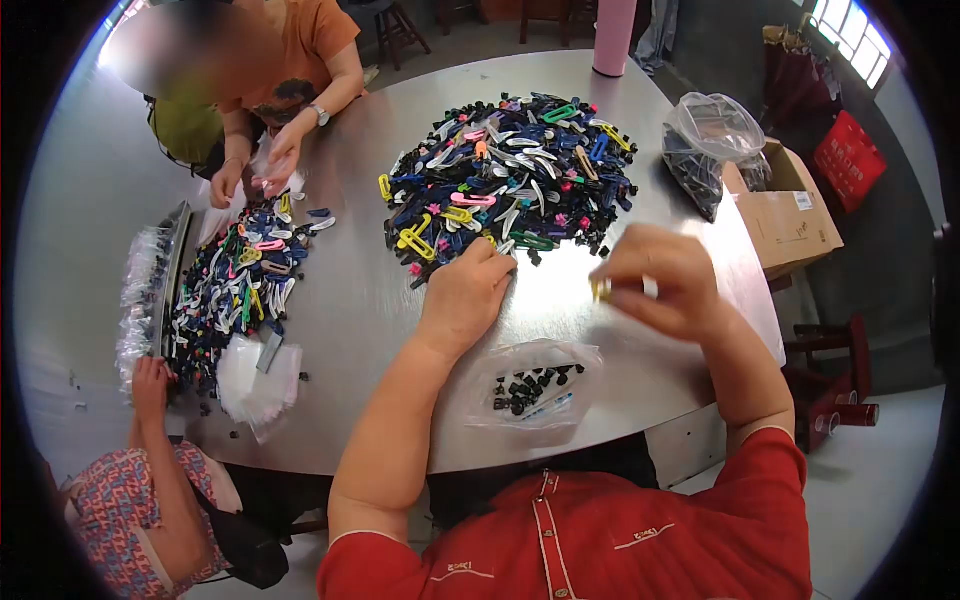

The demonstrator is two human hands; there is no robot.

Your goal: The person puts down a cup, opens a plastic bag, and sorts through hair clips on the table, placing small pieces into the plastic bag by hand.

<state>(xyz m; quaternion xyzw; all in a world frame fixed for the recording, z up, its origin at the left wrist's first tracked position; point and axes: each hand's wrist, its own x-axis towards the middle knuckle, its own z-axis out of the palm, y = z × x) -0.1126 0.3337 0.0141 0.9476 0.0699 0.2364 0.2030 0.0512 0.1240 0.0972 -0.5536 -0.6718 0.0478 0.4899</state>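
Observation:
A large heap of hair clips [510, 170] in navy, silver, yellow, pink and green, mixed with small black claw clips, lies on the metal table in front of me. My left hand [465, 298] is closed at the heap's near edge, its fingertips beside a bit of yellow; what they grip is partly hidden. To the right of the heap, my right hand [665, 283] is raised over the table, thumb and fingers pinching a small yellow hair clip [600, 290]. Between my forearms lies a clear plastic bag [480, 400] with several black claw clips [530, 388] and thin pale clips inside.
A second clip pile [235, 275] and flat plastic bags [255, 385] lie at left, by two other people. A pink cup [612, 38] stands at the far edge. On the right are a bag of dark items [700, 165], a cardboard box [795, 225] and a stool [835, 350].

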